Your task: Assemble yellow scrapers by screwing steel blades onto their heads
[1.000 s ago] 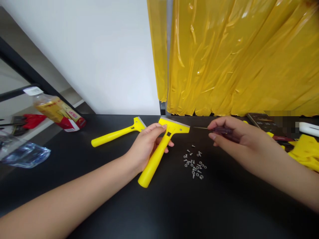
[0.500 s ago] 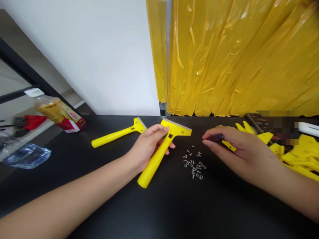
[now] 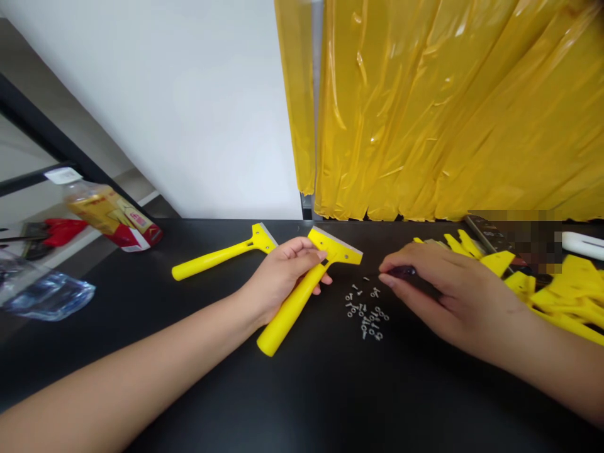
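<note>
My left hand [image 3: 297, 270] is closed around a yellow scraper [image 3: 292, 308], its wide head and metal blade edge pointing away from me. Two small screws show in that head, and my thumb rests where head and handle meet. To the right, my right hand [image 3: 434, 283] pinches the dark handle of a screwdriver [image 3: 403, 271]; its thin shaft is hard to make out against the table. Between the hands and nearer to me lie several loose screws and nuts [image 3: 368, 314]. A second yellow scraper [image 3: 212, 261] rests on the table beyond my left forearm.
A pile of yellow scraper parts [image 3: 566, 296] lies at the right of the black table [image 3: 302, 409]. Behind it are a dark phone-like device [image 3: 491, 233] and a white object [image 3: 582, 245]. A drink bottle [image 3: 113, 211] and a clear plastic container [image 3: 51, 299] stand left. Yellow plastic sheeting [image 3: 425, 113] hangs behind.
My left thumb has slid off the screw on the scraper's head, down toward its neck. My right hand has shifted slightly left and turned a little with the screwdriver.
</note>
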The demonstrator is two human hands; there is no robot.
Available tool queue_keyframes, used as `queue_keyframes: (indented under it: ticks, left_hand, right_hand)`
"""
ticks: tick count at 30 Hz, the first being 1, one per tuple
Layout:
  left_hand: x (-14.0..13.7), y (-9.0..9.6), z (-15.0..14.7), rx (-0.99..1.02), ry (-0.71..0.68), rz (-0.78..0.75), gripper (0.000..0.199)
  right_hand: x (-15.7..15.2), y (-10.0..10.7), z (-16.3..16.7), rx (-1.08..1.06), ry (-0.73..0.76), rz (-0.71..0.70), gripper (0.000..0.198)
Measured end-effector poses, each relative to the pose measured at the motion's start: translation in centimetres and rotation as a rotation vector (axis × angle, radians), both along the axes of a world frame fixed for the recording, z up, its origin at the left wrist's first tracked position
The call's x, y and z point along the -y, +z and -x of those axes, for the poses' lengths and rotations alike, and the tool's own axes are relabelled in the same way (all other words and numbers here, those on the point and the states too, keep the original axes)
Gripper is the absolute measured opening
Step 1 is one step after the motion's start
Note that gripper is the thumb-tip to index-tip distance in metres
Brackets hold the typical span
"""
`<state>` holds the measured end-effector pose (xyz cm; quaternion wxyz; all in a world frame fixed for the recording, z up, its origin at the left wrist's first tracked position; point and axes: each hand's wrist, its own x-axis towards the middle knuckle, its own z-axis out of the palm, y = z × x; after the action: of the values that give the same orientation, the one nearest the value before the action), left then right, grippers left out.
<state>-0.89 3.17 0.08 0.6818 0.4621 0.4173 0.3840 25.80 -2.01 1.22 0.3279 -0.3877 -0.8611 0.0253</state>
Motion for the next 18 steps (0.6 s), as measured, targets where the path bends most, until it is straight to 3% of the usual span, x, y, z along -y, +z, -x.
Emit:
queue_keyframes:
  ticks: [18]
  left_hand:
    - [-0.3, -0.2, 0.4, -0.008, -0.111, -0.033, 0.020]
  right_hand:
    - [0.4, 1.2, 0.1, -0.022, -0.040, 0.053, 0.006]
